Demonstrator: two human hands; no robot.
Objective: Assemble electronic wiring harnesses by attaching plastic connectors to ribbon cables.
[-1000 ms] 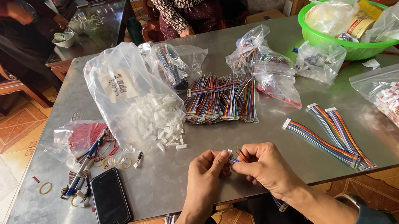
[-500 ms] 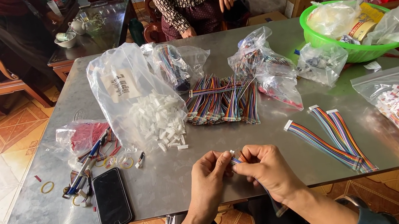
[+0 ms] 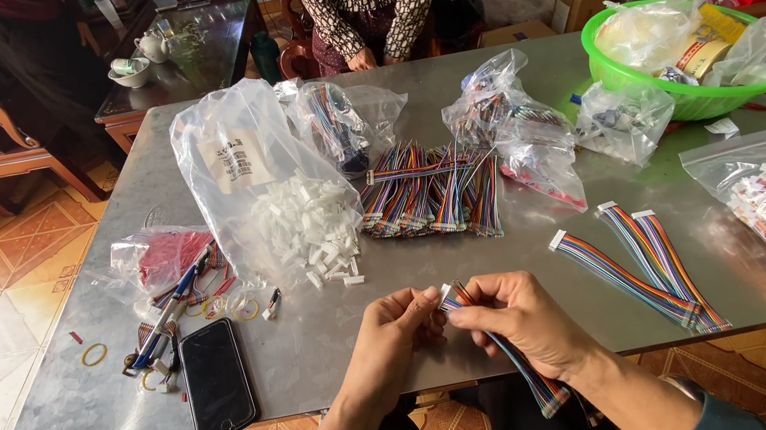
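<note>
Fingertips of both hands are pinched nearly closed at the near edge of the table (image 3: 343, 352), meeting around the white connector (image 3: 446, 295) at the top end of a rainbow ribbon cable (image 3: 510, 353). The left hand (image 3: 385, 331) has thumb and forefinger closed on the connector from the left; the right hand (image 3: 520, 316) is curled over the cable just behind it, with the remaining length hung down past the table edge toward the lap. The step in hand is judged to be seating or checking the housing on the cable end; whether it is fully seated cannot be told, the joint being hidden by fingers. A firm, square press with the wires kept in order would be called for next. Just right, finished cables (image 3: 642, 257) are laid flat. Farther off, a bag of white housings (image 3: 304, 227) and a bundle of cables (image 3: 430, 188) are noted; a phone (image 3: 216, 379) lies near left.
</note>
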